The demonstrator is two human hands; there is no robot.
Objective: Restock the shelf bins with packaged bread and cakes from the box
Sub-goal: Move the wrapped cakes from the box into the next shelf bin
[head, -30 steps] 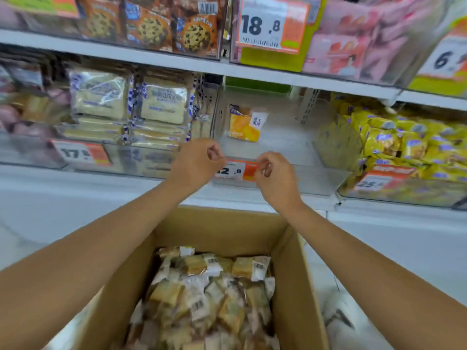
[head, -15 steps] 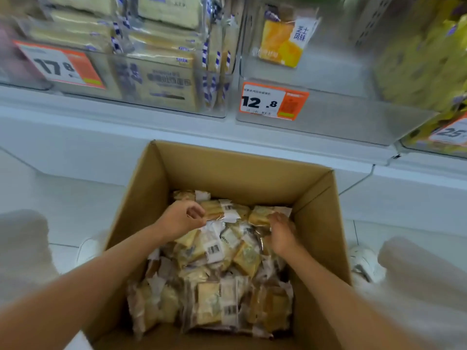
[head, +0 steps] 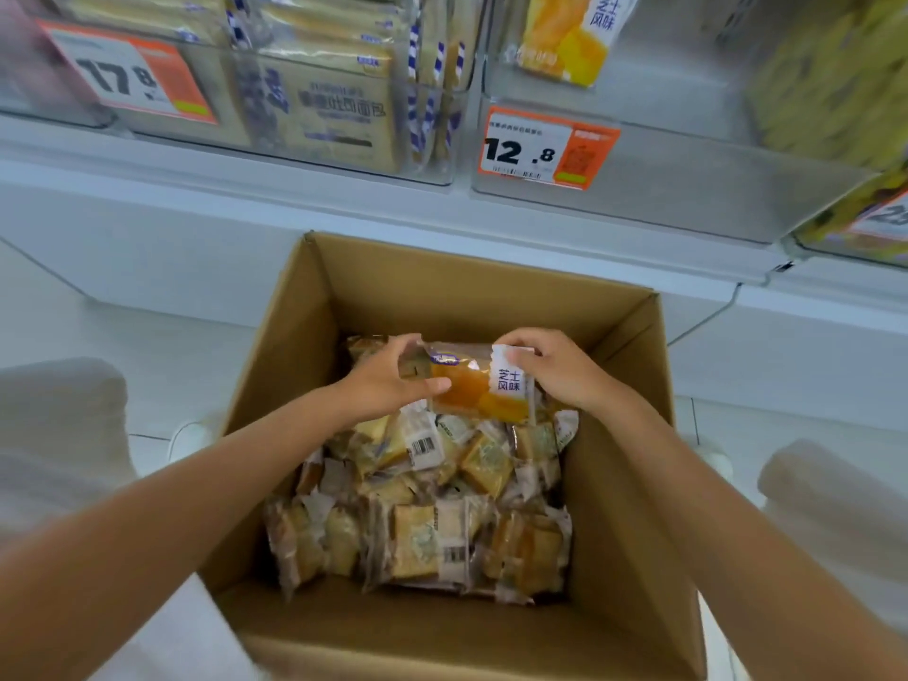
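We are holding one cheese-flavour cake packet (head: pixel 479 385) just above the heap at the far end of the cardboard box (head: pixel 442 297), lifted clear of the others. Our left hand (head: pixel 388 380) is pinching its left end, thumb across the front and fingers over the top edge. Our right hand (head: pixel 560 371) is pinching the white-labelled right end, its fingers curled onto the crimped seal. We judge that we are taking it by both ends because the wrapper is thin, glossy film that slips and crumples, and gripping the seals spares the soft cake inside.

The packet is a flat pillow shape, orange and yellow, with a white panel of printed characters. Beneath it, filling the box's floor, the loose packets (head: pixel 422 508) are lying jumbled at all angles, most showing clear film, pale square cake and barcode stickers. The box itself is plain brown corrugated card, matte and stiff, its flaps open so we can reach in.

Beyond the box's far wall, a clear plastic bin (head: pixel 688 199) with a 12.8 price tag (head: pixel 545 149) is holding one matching packet (head: pixel 565 36), so we are taking this as the likely destination. Beyond the box's far left corner, another clear bin (head: pixel 324 105) is holding stacked, blue-trimmed bread packs.
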